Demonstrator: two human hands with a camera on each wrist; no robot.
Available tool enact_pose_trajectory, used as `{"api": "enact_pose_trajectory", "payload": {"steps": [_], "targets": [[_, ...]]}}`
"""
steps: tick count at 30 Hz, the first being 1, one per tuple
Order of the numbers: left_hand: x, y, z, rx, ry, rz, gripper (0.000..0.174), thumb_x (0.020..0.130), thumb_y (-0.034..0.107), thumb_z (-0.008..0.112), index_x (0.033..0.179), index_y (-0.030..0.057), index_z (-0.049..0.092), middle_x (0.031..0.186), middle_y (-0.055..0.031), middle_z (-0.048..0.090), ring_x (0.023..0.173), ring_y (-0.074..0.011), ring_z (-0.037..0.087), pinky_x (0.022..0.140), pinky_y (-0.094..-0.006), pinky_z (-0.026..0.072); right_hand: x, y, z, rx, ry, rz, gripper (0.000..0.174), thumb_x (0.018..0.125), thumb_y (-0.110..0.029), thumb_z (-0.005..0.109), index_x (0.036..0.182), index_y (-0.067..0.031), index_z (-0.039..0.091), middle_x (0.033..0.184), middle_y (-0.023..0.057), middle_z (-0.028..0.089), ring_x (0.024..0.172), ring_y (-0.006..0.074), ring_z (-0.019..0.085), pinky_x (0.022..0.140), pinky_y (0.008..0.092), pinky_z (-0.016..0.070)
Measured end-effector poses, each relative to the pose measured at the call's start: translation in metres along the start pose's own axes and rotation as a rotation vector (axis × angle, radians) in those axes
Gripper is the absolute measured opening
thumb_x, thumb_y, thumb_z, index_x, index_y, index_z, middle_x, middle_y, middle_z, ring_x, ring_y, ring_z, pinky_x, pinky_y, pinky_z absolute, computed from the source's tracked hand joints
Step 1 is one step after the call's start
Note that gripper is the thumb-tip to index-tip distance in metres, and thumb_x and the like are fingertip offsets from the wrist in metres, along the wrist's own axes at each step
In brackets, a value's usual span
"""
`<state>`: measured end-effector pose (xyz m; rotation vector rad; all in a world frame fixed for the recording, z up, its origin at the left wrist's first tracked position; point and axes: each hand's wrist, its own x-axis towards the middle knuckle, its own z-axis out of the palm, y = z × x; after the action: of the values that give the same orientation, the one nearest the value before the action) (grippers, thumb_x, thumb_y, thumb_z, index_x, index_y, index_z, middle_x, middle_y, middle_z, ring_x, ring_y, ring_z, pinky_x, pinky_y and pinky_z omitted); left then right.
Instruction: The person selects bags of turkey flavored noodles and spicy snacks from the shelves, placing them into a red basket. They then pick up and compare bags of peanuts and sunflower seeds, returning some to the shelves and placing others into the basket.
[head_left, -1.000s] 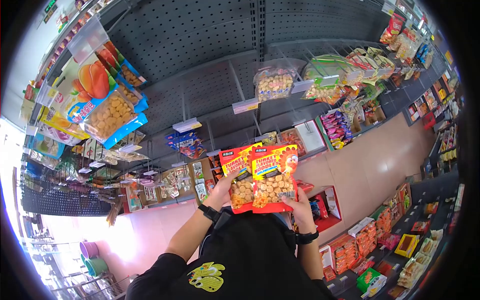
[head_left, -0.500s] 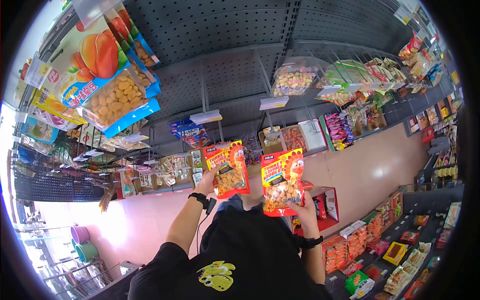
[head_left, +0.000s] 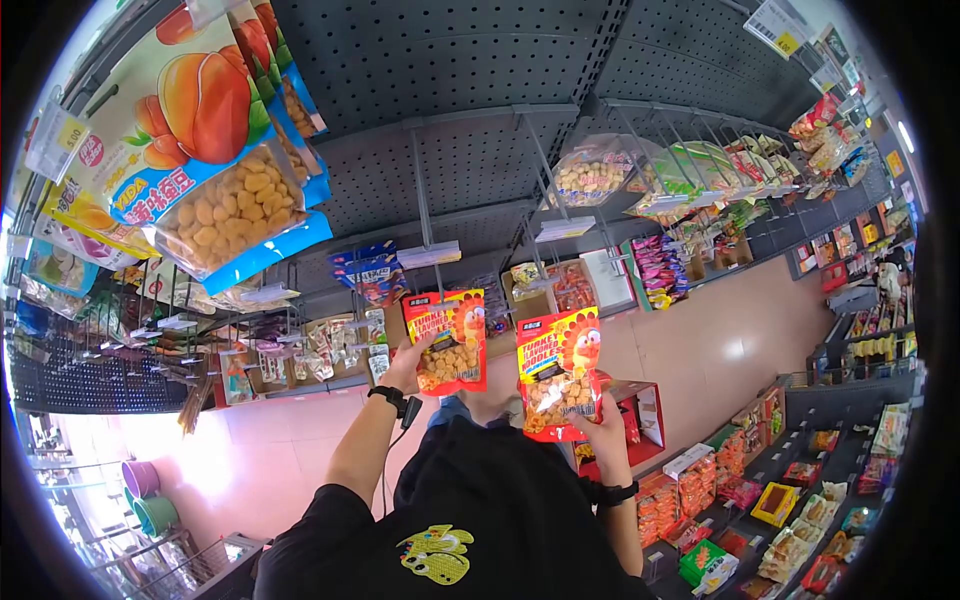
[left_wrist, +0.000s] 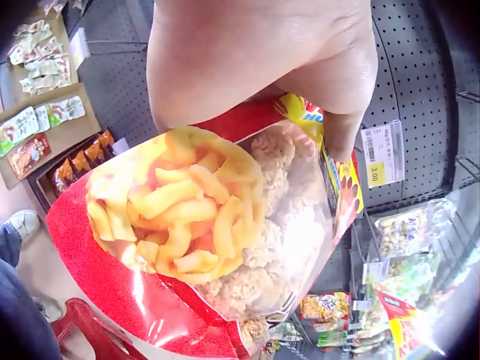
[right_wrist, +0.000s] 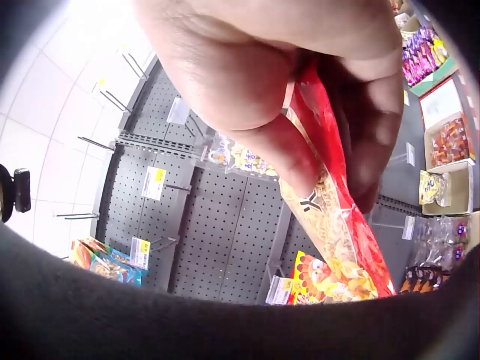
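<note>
Two red and yellow bags of turkey flavored noodle snacks are held up in front of the shelves, a gap between them. My left hand point(head_left: 402, 368) grips the left snack bag point(head_left: 453, 342) by its side edge. In the left wrist view that bag point(left_wrist: 180, 217) shows a noodle picture and a clear window with crunchy pieces. My right hand point(head_left: 606, 442) pinches the right snack bag point(head_left: 558, 372) at its lower right corner. Seen from the right wrist, the thumb lies on one face of the bag point(right_wrist: 334, 202) and the fingers are behind it.
A grey pegboard shelf point(head_left: 400, 60) with hooks and price tags rises ahead. Large bags of broad beans point(head_left: 220, 190) hang at the left, nut bags point(head_left: 592, 175) at the upper right. A red box point(head_left: 648, 415) sits behind my right hand; lower right is a snack display point(head_left: 770, 505).
The two snack bags, overlapping a second ago, have been drawn apart, the left one moving left. Over the last half second the hands shift only slightly while the head view moves closer to the shelf.
</note>
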<state>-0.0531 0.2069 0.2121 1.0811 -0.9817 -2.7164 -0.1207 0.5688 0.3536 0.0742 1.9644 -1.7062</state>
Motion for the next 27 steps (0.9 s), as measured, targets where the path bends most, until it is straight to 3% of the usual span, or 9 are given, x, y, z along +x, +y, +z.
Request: {"api": "enact_pose_trajectory", "payload": {"steps": [4,5,15,21,27], "targets": [[0.001,-0.002,-0.004,0.093,-0.006,0.051,0.038,0.093,0.015,0.069,0.124,0.0000,0.051,0.117,-0.0133,0.064,0.102,-0.0292,0.068,0.087,-0.0489,0.0590,-0.002,0.001,0.007,-0.031,0.026,0.003,0.046,0.081,0.007,0.070,0.123,-0.0006,0.054,0.115,0.0064,0.065,0.105,0.0131,0.063,0.092,0.0291,0.0500],[-0.002,-0.002,-0.007,0.025,-0.072,0.017,0.039,0.093,0.014,0.069,0.124,-0.0010,0.050,0.116,-0.0141,0.064,0.101,-0.0298,0.068,0.086,-0.0487,0.0593,-0.002,0.003,0.008,-0.009,0.026,-0.004,0.044,0.081,0.005,0.071,0.121,-0.0004,0.054,0.113,0.0065,0.066,0.103,0.0130,0.062,0.091,0.0292,0.0497],[0.009,0.005,-0.008,0.008,-0.080,-0.007,0.040,0.093,0.017,0.069,0.122,-0.0017,0.050,0.112,-0.0156,0.065,0.098,-0.0292,0.069,0.083,-0.0473,0.0602,-0.010,-0.005,0.020,-0.040,0.048,0.013,0.041,0.082,0.006,0.071,0.119,0.0000,0.054,0.111,0.0065,0.065,0.102,0.0132,0.062,0.089,0.0294,0.0504],[0.014,0.003,-0.008,0.047,0.013,0.022,0.045,0.091,0.022,0.072,0.123,-0.0007,0.049,0.111,-0.0153,0.066,0.096,-0.0269,0.070,0.082,-0.0450,0.0604,-0.013,-0.007,0.024,0.090,0.028,0.017,0.042,0.083,0.011,0.065,0.122,0.0016,0.051,0.116,0.0088,0.063,0.106,0.0151,0.062,0.092,0.0318,0.0513],[0.051,-0.009,-0.032,0.072,0.087,0.020,0.052,0.087,0.031,0.076,0.120,0.0004,0.050,0.108,-0.0134,0.065,0.090,-0.0251,0.071,0.072,-0.0389,0.0618,-0.015,-0.006,0.026,0.033,0.052,0.005,0.043,0.082,0.007,0.069,0.121,0.0015,0.052,0.113,0.0077,0.065,0.103,0.0139,0.062,0.091,0.0301,0.0507]]}}
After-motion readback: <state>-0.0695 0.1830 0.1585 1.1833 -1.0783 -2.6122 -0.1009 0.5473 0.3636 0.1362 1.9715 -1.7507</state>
